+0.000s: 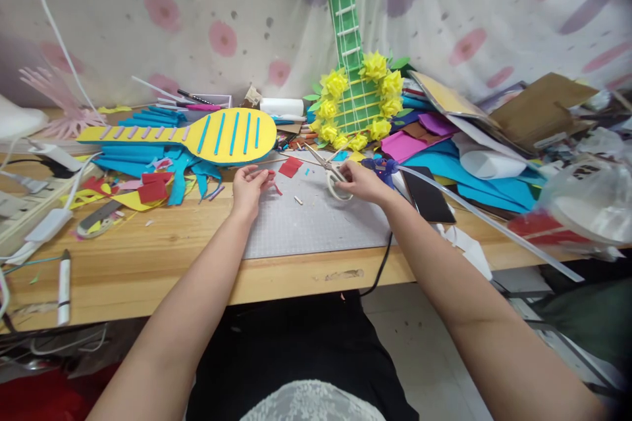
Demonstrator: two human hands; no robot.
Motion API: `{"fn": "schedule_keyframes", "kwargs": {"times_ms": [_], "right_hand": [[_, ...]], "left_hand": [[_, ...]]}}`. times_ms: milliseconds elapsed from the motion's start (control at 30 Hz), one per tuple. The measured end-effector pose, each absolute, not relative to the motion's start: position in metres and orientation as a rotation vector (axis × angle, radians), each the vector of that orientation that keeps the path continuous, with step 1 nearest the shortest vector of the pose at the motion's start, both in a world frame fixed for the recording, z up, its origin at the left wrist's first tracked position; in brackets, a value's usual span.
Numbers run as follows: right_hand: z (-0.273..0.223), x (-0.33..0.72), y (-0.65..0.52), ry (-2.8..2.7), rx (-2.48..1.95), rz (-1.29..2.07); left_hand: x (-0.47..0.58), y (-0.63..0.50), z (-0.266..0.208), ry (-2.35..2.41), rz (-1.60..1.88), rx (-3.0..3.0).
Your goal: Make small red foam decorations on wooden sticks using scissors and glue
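Observation:
My left hand (247,192) pinches a thin, curled red paper strip (277,189) above the left part of a grey cutting mat (316,230). In my right hand (364,183) is a pair of scissors (330,175) with pale handles, its blades pointing away and to the left, slightly apart. Between the hands, a red paper square (291,166) and a small white piece (298,200) lie on the mat. A yellow paper guitar shape (227,135) with blue and lilac strips rests behind my left hand. Behind the mat stands a green guitar shape (348,46) ringed with yellow paper flowers.
Beside my right hand lie a blue-purple glue gun (380,171) with a long translucent stick (494,229) and a flat black device (427,195). Coloured paper (474,177) heaps at right. Scraps (155,187), a power strip (29,210) and a marker (64,289) are at left.

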State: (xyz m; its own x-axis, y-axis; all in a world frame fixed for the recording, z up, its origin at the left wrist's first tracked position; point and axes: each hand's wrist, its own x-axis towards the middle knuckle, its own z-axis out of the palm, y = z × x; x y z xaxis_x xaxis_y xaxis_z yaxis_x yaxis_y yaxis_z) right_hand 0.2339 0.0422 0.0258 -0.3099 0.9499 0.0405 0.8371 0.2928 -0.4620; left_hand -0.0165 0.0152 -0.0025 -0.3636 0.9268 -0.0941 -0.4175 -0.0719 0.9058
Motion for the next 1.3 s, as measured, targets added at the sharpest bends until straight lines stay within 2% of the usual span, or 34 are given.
{"fn": "schedule_keyframes", "kwargs": {"times_ms": [300,633,1300], "right_hand": [[0.023,0.203,0.035,-2.511,-1.328,0.177],[0.025,0.195,0.032,-2.581,-1.429,-0.007],[0.026,0.196,0.035,-2.607,-1.479,0.007]], "left_hand": [[-0.015,0.015,-0.002,1.105,1.635,0.648],[-0.015,0.016,-0.006,1.089,1.629,0.743],[-0.015,0.017,-0.008,1.086,1.644,0.781]]}}
